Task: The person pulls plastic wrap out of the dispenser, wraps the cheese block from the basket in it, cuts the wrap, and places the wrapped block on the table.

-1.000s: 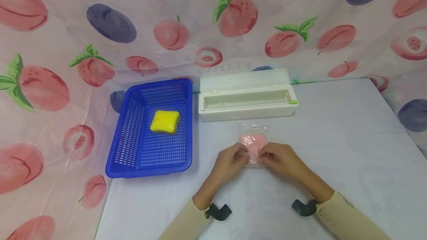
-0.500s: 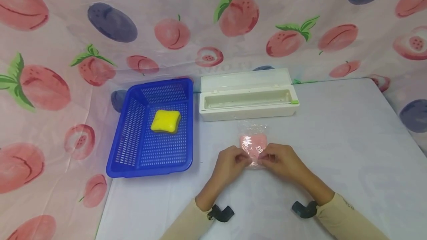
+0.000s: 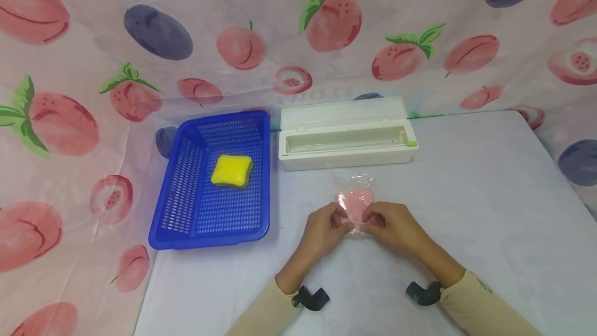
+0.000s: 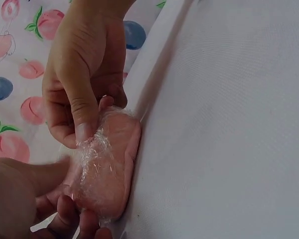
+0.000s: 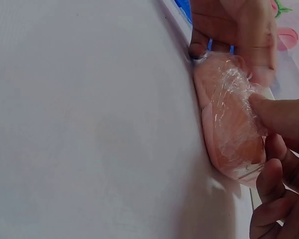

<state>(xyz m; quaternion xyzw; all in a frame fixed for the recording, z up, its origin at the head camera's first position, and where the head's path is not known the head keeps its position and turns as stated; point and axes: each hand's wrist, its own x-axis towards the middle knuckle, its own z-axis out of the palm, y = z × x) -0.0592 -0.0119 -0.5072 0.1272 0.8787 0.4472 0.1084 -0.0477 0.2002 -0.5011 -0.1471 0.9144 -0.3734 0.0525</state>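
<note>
A pink sponge-like block point(image 3: 355, 202) lies on the table in crinkled, clear cling film point(image 3: 354, 176), which spreads flat past its far side. My left hand point(image 3: 322, 231) is at its near left corner, thumb and fingers pinching the film. Opposite it, my right hand point(image 3: 397, 226) pinches the film at the near right corner. Seen from the left wrist, the wrapped block point(image 4: 109, 164) has both thumbs over its gathered film edge. From the right wrist, the film point(image 5: 234, 94) looks bunched and shiny across the block's face, with fingers curled behind.
A blue mesh basket point(image 3: 154, 240) stands at the left with a yellow sponge point(image 3: 231, 170) in it. Behind the hands is a white cling film dispenser point(image 3: 345, 161), its clear lid point(image 3: 342, 113) raised and a green slider point(image 3: 411, 143) at its right end. A fruit-print cloth hangs behind the table.
Both hands stay at the near side of the wrapped block. Their fingers shift slightly along the film: they draw closer together, then part a little, uncovering more of the block.
</note>
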